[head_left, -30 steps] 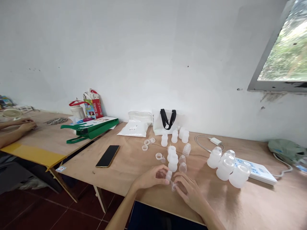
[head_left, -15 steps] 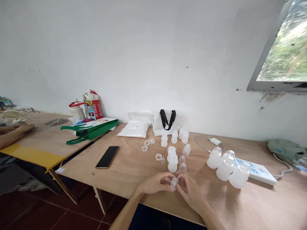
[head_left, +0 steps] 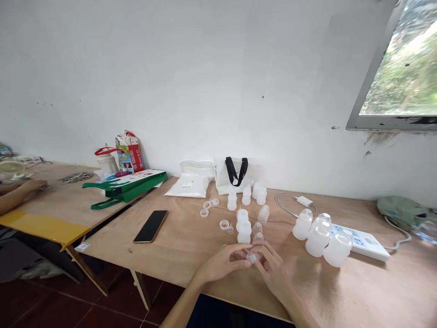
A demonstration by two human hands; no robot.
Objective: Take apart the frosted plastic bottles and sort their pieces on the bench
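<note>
Near the table's front edge, my left hand (head_left: 225,264) and my right hand (head_left: 271,266) meet around a small clear bottle collar (head_left: 252,258). Fingers of both hands are closed on it, and part of it is hidden behind them; whether a teat sits inside it, I cannot tell. Just beyond my fingers stand frosted baby bottles (head_left: 244,232), with clear domed caps (head_left: 258,228) to their right. To their left lie a loose collar ring (head_left: 224,224) and a clear teat (head_left: 230,228). More collar rings (head_left: 204,212) rest farther back.
Capped bottles (head_left: 317,239) stand at right beside a power strip (head_left: 362,243). A charging cable (head_left: 285,205), white bag (head_left: 220,180), plastic packets (head_left: 187,186) and phone (head_left: 150,226) are around. Another person's hand (head_left: 34,185) is on the left table, near a green bag (head_left: 133,187).
The clear collar has been tilted between my fingers and now shows its round face more. My right fingers have curled farther over it. The view has shifted slightly.
</note>
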